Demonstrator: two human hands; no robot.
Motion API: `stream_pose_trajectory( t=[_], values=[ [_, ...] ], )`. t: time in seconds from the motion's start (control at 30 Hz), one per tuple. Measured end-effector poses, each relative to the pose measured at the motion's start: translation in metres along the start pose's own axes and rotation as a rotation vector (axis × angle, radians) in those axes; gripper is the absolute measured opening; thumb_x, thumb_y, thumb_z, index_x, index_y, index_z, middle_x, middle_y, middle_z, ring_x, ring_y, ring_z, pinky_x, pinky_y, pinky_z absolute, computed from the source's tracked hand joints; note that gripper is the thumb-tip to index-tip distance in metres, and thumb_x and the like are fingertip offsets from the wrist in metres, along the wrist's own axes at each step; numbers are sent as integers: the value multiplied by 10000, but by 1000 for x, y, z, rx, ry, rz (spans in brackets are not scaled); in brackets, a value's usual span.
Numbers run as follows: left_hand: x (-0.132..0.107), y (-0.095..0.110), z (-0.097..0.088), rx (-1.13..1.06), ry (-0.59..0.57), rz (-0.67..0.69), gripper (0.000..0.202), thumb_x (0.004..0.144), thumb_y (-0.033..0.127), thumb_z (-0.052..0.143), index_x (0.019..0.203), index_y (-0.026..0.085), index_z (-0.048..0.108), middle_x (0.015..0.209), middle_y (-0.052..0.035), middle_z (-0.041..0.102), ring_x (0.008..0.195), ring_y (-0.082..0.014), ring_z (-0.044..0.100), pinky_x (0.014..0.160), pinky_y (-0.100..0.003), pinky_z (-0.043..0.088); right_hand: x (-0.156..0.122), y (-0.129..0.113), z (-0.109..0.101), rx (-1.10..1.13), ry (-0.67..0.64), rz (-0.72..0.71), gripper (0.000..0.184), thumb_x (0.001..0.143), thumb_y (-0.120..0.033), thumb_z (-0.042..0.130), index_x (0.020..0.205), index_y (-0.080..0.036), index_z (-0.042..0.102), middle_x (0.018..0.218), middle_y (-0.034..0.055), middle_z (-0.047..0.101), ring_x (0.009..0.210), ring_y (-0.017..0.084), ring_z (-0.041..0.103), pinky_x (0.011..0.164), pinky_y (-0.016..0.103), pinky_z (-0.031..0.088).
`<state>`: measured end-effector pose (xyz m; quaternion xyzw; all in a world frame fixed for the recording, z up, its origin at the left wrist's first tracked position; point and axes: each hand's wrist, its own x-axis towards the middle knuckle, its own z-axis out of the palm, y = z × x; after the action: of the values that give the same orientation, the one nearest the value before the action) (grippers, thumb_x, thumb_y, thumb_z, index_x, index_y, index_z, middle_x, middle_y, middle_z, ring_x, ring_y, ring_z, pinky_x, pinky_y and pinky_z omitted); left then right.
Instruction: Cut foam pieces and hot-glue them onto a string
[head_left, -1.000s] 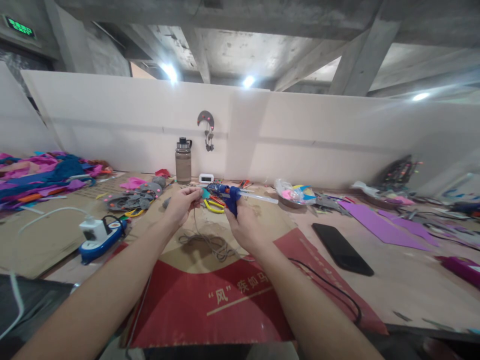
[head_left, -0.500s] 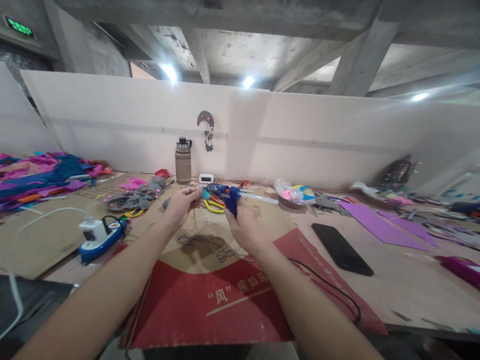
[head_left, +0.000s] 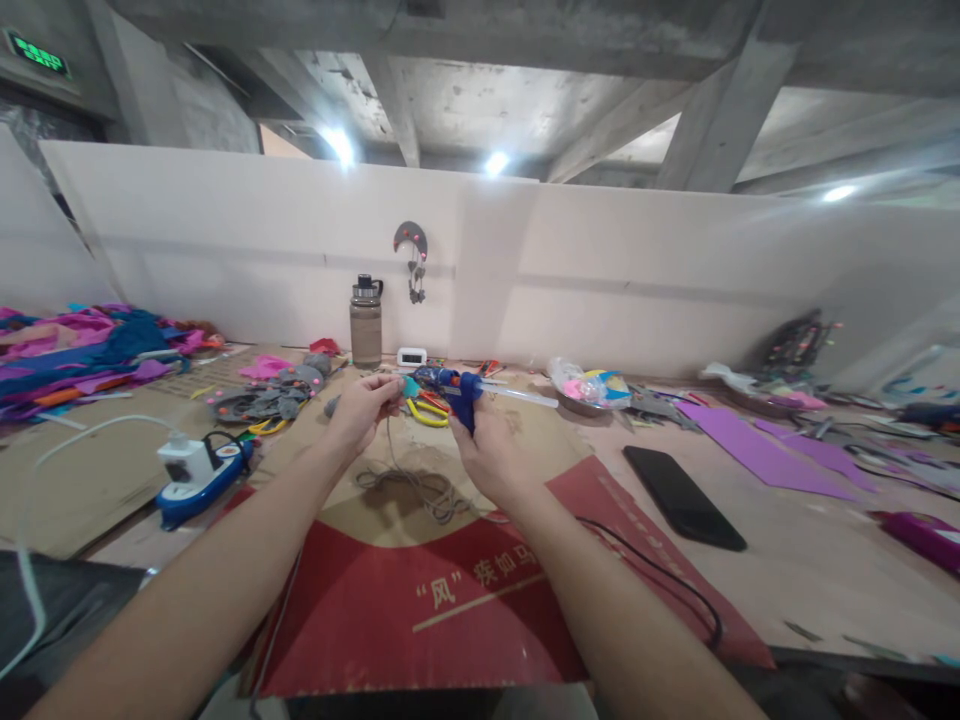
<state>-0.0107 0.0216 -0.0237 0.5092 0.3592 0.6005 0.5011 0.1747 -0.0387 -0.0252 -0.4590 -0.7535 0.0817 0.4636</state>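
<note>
My left hand (head_left: 367, 408) is closed in a pinch, with a thin grey cord (head_left: 391, 442) hanging from its fingers. A small teal piece (head_left: 411, 387) shows right at those fingertips. My right hand (head_left: 489, 450) grips the handle of a blue hot glue gun (head_left: 465, 398), its nozzle pointing left close to the teal piece. Out of the gun's back sticks a clear glue stick (head_left: 525, 398). Under both hands the cord lies in a loose coil on a red and tan cardboard sheet (head_left: 360, 610). Yellow-handled pliers (head_left: 427, 415) lie just behind.
At left are a blue power strip (head_left: 202, 485) and a heap of coloured felt (head_left: 90, 350). A bottle (head_left: 367, 325) and small white clock (head_left: 412, 357) stand at the back. To the right lie a phone (head_left: 682, 497), purple sheets (head_left: 757, 450) and a bowl (head_left: 589, 400).
Almost nothing differs. Both hands, the glue gun and the cord hold nearly the same places, with slightly more of the teal piece showing at the left fingertips.
</note>
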Motion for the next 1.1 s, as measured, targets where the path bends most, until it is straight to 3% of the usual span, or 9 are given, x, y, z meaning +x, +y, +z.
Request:
stream_pose_trajectory(
  t=[1.1],
  values=[
    [-1, 3, 1, 13, 16, 9, 300, 542, 358, 771, 655, 126, 618, 573, 13, 551, 494, -68, 458, 468, -204, 328, 0, 0, 0, -7, 5, -6, 310, 843, -224, 424, 1139, -147, 480, 1007, 141, 613, 942, 245, 581, 806, 363, 453]
  ],
)
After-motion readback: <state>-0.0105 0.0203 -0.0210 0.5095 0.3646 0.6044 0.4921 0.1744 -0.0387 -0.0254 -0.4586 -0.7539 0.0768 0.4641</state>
